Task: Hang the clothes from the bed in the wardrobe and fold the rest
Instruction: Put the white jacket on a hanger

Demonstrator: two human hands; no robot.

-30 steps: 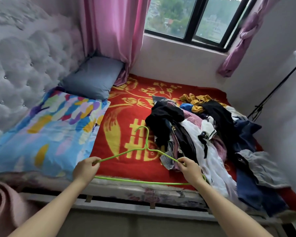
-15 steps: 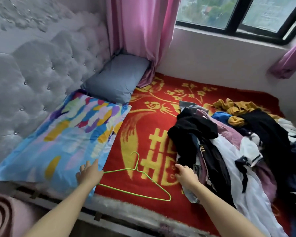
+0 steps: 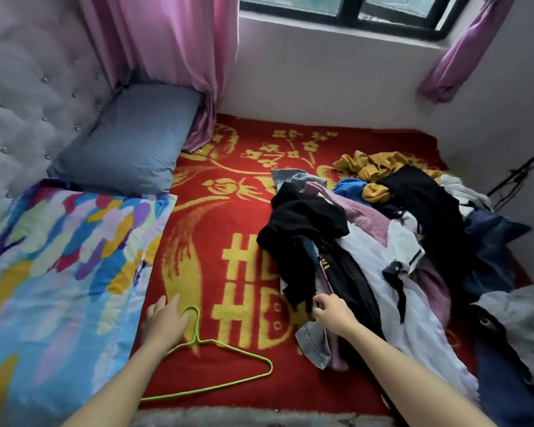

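Note:
A thin green wire hanger (image 3: 228, 359) lies flat on the red and gold blanket (image 3: 235, 211) near the bed's front edge. My left hand (image 3: 165, 323) lies spread on the blanket just left of the hanger's hook, fingers straight. A heap of clothes (image 3: 383, 248) in black, white, mauve, mustard and navy covers the right half of the bed. My right hand (image 3: 332, 311) is at the heap's near left edge, fingers curled into the dark and denim cloth (image 3: 313, 340) there.
A colourful patterned pillow (image 3: 62, 266) and a grey-blue pillow (image 3: 130, 140) lie at the left by the tufted headboard (image 3: 22, 94). Pink curtains (image 3: 173, 50) hang below the window. A dark stand (image 3: 518, 174) leans on the right wall.
Both hands let go of the green hanger, which now lies on the blanket. My right hand moved into the edge of the clothes heap. My view came closer over the bed.

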